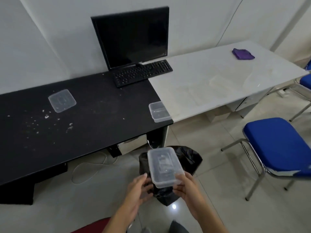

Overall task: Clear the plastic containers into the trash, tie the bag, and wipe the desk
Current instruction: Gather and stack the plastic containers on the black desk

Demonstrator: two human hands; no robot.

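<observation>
Clear plastic describes the held container (164,167). My right hand (186,190) grasps its near end, and it hangs directly above the trash bag (190,157) on the floor. My left hand (138,190) is at the bag's near rim. I cannot tell whether it pinches the film or only touches it.

Risks, as I judge them:
1. The bag mouth looks slack. The container lies flat and broad, so it may catch the rim and drop onto the tiles.
2. The edge container (159,111) sits at the front corner of the black counter (92,132). A careless reach could knock it off.
3. The crumbs (46,116) may scatter to the floor during wiping.

Count:
- Plastic pieces: three. One is held and two are on the counter. The flat container (62,100) may be only a lid.
- Trash bags: one.
- Purple cloth (243,54): one, on the white counter (210,78).
</observation>
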